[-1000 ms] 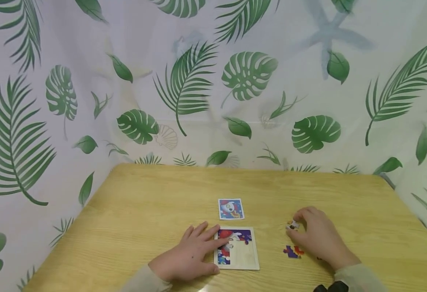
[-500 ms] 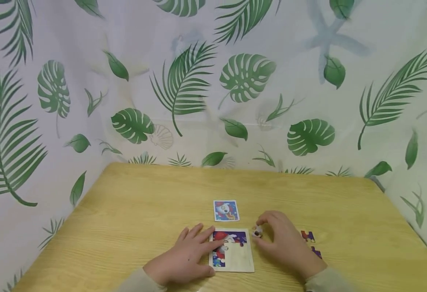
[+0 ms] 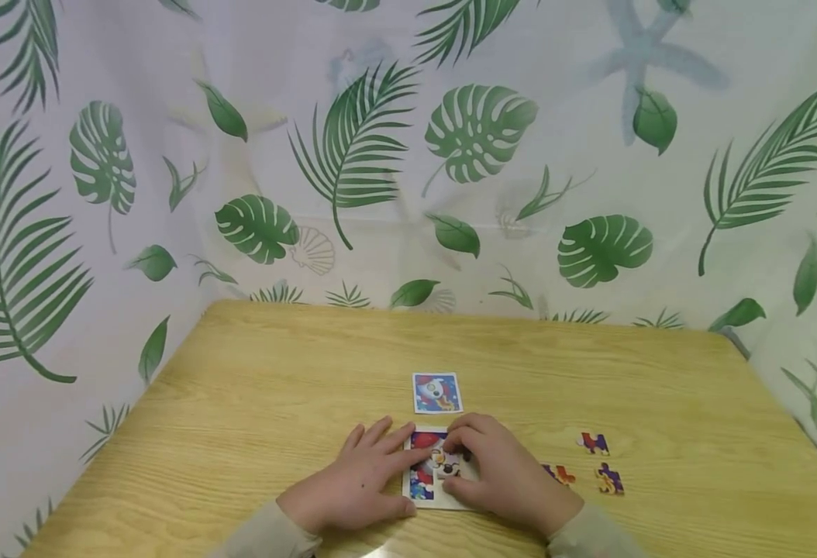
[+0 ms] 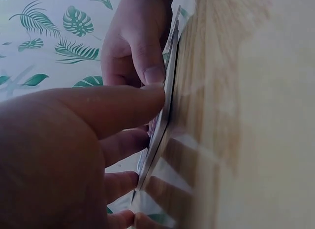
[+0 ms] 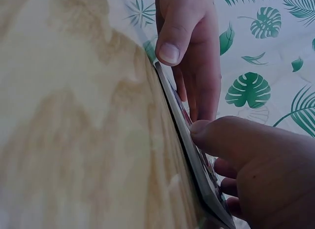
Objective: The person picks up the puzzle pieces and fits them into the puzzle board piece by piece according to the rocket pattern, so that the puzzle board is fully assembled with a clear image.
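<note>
1. Lying just beyond the grip is a picture card [image 3: 438, 393], while loose pieces [image 3: 593, 443] are sitting to the right of it on the wooden table [image 3: 276, 411]; the nearest of them is partly hiding behind the right hand [image 3: 502, 477].
2. The left hand [image 3: 363, 484] is resting with fingers spread at the tray's left side, its index finger lying over the printed part, just beside the grip, and covering some of it.
3. The right hand is pinching the dog-nose piece [image 3: 448, 466] between thumb and fingers, over the puzzle tray [image 3: 446, 504]; whether the piece is fully seating cannot be told.
4. Its black nose is showing toward the thumb side of the grip; fingers are hiding its outline, so its long axis cannot be told.
5. The head view is showing the piece's print; both wrist views are showing the tray nearly edge-on instead. The left wrist view is also revealing the left thumb [image 4: 147, 103] touching the tray's edge.
</note>
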A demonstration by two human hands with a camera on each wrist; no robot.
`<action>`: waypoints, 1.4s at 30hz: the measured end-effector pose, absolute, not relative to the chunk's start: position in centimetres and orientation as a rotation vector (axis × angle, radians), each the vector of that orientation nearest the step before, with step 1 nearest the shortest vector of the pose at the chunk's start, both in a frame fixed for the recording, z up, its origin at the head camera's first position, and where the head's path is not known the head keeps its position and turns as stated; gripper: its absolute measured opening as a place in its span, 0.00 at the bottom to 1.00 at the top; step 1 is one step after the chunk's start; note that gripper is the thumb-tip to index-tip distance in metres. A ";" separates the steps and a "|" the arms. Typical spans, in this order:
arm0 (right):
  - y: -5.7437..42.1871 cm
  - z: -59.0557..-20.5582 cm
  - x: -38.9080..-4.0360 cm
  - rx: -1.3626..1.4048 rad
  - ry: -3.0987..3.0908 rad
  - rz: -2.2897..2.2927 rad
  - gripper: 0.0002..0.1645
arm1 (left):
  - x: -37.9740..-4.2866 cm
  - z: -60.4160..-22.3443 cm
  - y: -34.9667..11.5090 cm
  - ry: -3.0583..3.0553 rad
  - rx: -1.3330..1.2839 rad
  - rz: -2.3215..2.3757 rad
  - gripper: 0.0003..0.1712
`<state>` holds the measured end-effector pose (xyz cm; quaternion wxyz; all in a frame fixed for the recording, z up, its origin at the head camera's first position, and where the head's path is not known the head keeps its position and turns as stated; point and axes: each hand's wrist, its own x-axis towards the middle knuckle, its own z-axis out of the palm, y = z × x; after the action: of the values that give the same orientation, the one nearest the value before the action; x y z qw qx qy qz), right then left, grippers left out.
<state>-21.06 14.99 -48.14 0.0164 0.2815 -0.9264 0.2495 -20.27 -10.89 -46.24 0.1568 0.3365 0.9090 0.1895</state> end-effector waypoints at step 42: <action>15.0 -47.9 -20.4 0.864 -2.895 0.649 0.16 | -19.8 -46.0 -10.9 2.604 1.063 0.473 0.31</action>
<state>-20.35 14.95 -47.91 0.0259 0.2795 -0.9366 0.2099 -19.85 -10.85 -46.05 0.1441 0.3686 0.9036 0.1640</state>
